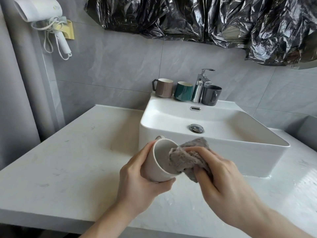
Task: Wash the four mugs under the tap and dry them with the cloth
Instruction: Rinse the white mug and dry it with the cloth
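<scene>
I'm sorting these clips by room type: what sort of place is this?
Most likely a bathroom. A white countertop basin with a chrome tap stands against grey wall tiles, and a white hair dryer hangs on the wall to the left.

The white countertop (68, 160) carries a white rectangular basin (214, 152). On the basin's rear ledge stand three upright mugs: a taupe mug (163, 87), a teal mug (183, 91), and, beyond the chrome tap (199, 86), a dark grey mug (211, 95).
</scene>
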